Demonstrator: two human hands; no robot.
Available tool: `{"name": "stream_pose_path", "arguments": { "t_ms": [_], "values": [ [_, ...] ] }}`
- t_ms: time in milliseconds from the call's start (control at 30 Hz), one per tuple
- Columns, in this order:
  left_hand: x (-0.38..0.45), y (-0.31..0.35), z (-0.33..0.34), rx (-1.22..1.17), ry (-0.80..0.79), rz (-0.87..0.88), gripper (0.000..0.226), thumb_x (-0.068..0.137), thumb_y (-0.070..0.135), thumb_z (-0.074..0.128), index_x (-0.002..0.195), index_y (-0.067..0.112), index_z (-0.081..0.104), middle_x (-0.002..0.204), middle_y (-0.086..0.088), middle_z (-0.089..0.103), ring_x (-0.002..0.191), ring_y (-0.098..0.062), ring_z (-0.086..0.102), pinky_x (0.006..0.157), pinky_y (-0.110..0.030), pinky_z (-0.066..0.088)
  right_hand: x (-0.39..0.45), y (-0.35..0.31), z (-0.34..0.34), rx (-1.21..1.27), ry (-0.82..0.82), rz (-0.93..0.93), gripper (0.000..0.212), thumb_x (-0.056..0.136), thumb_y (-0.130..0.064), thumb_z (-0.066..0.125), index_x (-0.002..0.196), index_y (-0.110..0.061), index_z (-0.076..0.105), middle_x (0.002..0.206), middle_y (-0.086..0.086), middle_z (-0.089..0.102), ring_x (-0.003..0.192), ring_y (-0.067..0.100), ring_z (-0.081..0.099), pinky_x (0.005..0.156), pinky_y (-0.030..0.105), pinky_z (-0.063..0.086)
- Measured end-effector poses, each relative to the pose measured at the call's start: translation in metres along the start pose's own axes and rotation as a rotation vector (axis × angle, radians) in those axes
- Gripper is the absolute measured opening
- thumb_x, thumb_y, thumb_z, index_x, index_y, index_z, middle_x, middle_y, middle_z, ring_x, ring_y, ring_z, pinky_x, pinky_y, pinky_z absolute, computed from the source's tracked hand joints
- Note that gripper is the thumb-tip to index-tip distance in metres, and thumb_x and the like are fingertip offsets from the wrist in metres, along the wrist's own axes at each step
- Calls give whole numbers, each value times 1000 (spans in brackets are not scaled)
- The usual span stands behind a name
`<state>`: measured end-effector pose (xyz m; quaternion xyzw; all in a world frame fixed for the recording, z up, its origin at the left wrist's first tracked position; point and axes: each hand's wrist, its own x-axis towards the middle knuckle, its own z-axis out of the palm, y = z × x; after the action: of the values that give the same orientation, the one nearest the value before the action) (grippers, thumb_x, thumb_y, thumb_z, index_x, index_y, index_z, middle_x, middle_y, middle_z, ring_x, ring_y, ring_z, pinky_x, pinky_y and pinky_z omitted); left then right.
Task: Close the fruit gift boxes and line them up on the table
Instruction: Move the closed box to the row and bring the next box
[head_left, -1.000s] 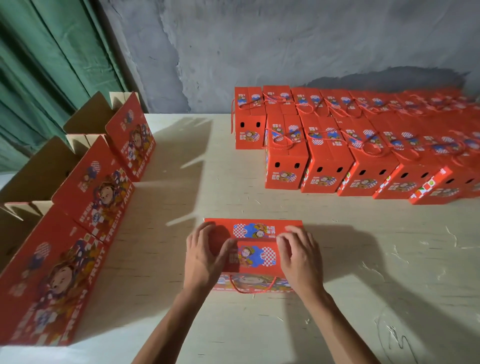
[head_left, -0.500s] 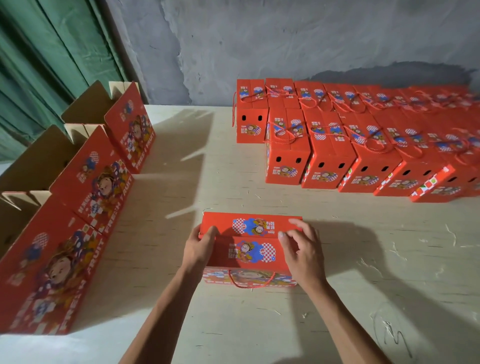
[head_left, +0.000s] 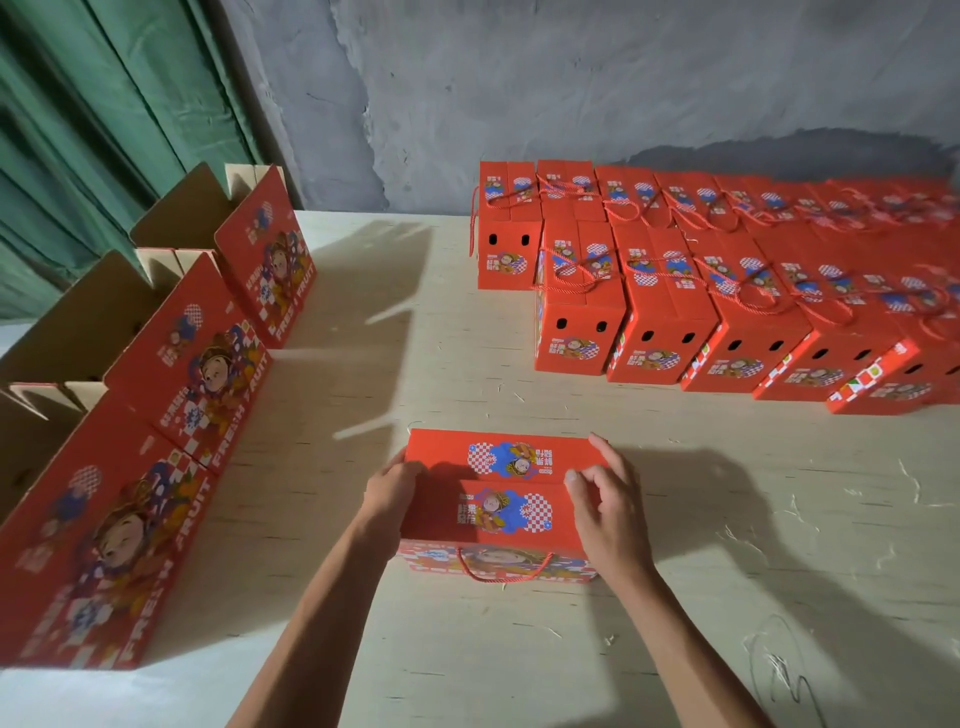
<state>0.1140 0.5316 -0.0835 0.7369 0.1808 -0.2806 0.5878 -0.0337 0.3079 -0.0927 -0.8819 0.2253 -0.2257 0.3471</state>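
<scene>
Gripping the red gift box (head_left: 501, 512) between both hands — left hand (head_left: 387, 496) clasping its left end, right hand (head_left: 605, 512) curled on its right.

**Count of items on the table**

- Hands: 2, a left hand (head_left: 387, 493) and a right hand (head_left: 608, 512), both on one box.
- Closed box under the hands (head_left: 498, 499): 1, lid flaps down, one red cord handle on its near side.
- Open boxes (head_left: 208, 358): 3 in a line along the left edge, flaps up.
- Closed boxes lined up at far right (head_left: 660, 312): 2 rows. Front row shows at least 5; the back row shows at least 4. Both rows run out of view and blur at the right, so no full total can be given.
- Table (head_left: 441, 379): 1.
</scene>
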Motion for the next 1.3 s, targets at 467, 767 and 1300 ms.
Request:
{"name": "stream_pose_path", "arguments": {
  "t_ms": [467, 767, 1300],
  "values": [
    [-5, -10, 2, -55, 6, 152, 39, 89, 19, 58, 117, 41, 73, 99, -3, 77, 90, -24, 71, 87, -42, 60, 6, -9, 7, 59, 0, 483, 49, 101, -32, 50, 148, -27, 41, 115, 2, 71, 95, 30, 68, 82, 41, 57],
    [23, 16, -3, 141, 227, 397, 22, 95, 31, 70, 82, 15, 79, 72, 5, 73, 64, -1, 61, 66, -27, 49, 5, -15, 5, 28, 24, 479, 49, 99, -34, 51, 147, -27, 44, 122, 2, 70, 104, 32, 67, 90, 45, 56],
    [-4, 1, -34, 186, 68, 403, 33, 101, 49, 56, 108, 20, 71, 97, 1, 75, 96, -18, 68, 86, -39, 55, 3, -14, 5, 37, 11, 468, 46, 101, -38, 49, 146, -29, 41, 114, -2, 70, 87, 21, 66, 77, 37, 57]
  ]
}}
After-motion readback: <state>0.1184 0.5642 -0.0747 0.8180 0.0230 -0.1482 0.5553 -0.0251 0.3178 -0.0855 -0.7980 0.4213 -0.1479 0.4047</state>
